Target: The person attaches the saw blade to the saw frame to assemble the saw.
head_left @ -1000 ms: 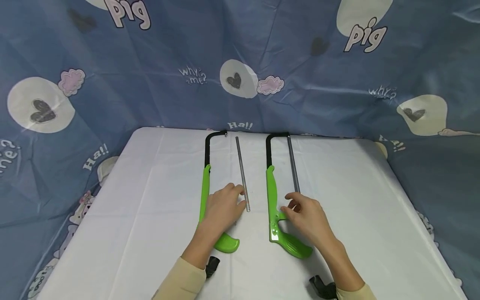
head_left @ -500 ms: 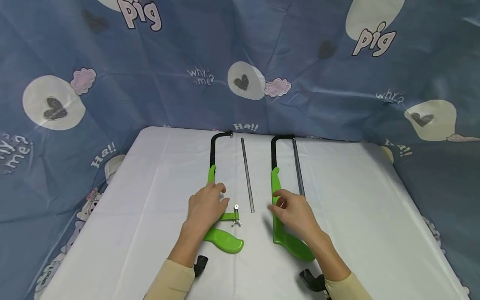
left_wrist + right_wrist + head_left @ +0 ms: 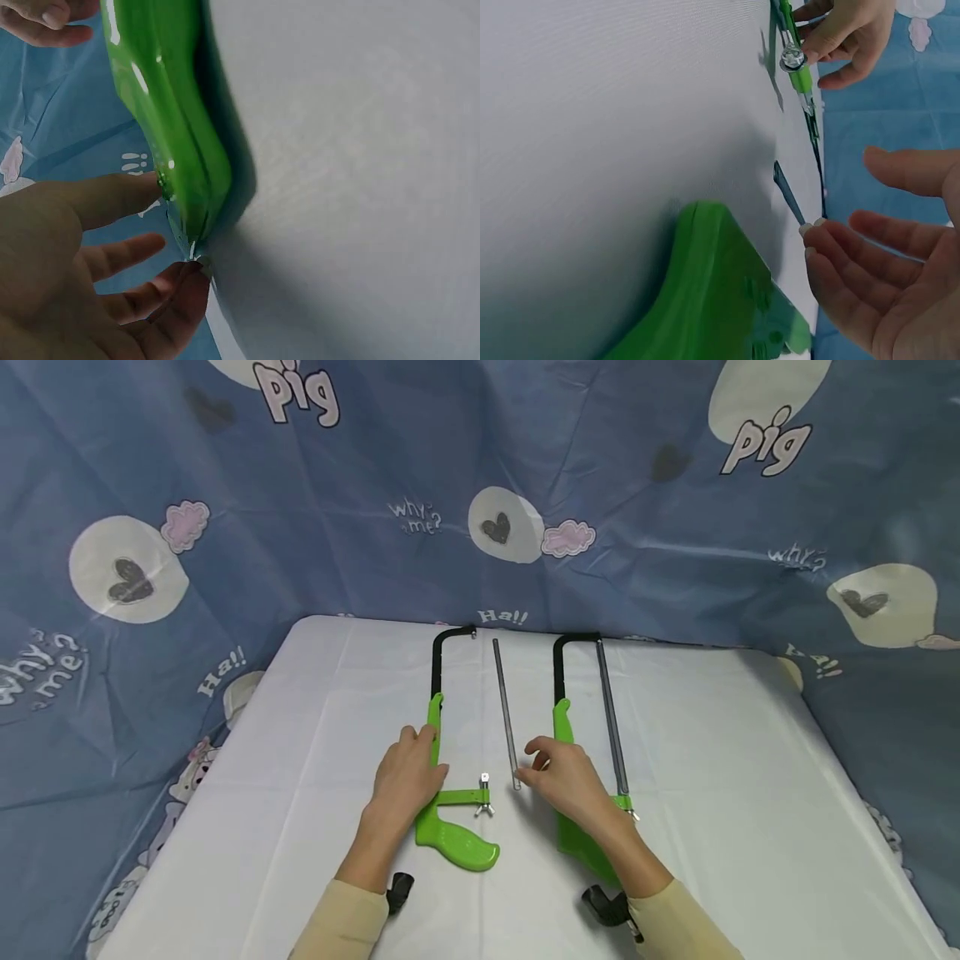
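Observation:
Two hacksaws with green handles and black front frames lie on the white table. My left hand (image 3: pixel 405 775) grips the green frame of the left hacksaw (image 3: pixel 456 845), thumb on one side and fingers on the other. This saw has no blade fitted; a bolt with a wing nut (image 3: pixel 484 800) sits on its lower arm. A loose grey hacksaw blade (image 3: pixel 505 706) lies between the saws. My right hand (image 3: pixel 568 781) is at the blade's near end, fingertips right beside it, thumb spread apart. Its wrist is over the right hacksaw (image 3: pixel 562 723), which carries a blade (image 3: pixel 611 714).
The white-covered table (image 3: pixel 720 860) meets a blue patterned cloth (image 3: pixel 360 560) hanging behind and around it. Black wrist-camera mounts (image 3: pixel 606 906) sit under both wrists, the right one close to the right hacksaw's handle.
The right hand has moved left, from the right hacksaw to the loose blade's near end. The left hand has moved left from beside the blade onto the left hacksaw's frame.

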